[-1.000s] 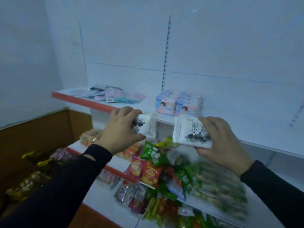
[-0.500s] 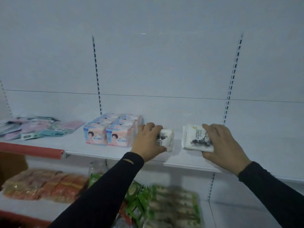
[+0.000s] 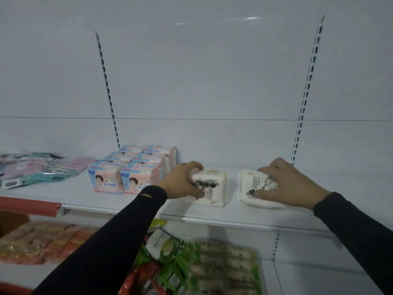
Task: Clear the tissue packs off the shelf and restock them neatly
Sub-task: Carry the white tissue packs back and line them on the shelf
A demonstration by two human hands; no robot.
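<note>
I'm restocking: my left hand (image 3: 180,184) clamps one white tissue pack (image 3: 212,187) and my right hand (image 3: 287,184) another (image 3: 253,189), both resting mid-frame on the shelf (image 3: 89,199). Next, I judge, nudge them flush beside the blue-pink packs (image 3: 131,169), then release.

front pink-and-blue tissue packs (image 3: 122,176), left of centre: "240" in blue on front faces and top edges | left white pack (image 3: 212,188), centre: dark sideways print, too blurred to read | right white pack (image 3: 253,186), right of centre: small logo at top corner and sideways lines, unreadable
</note>
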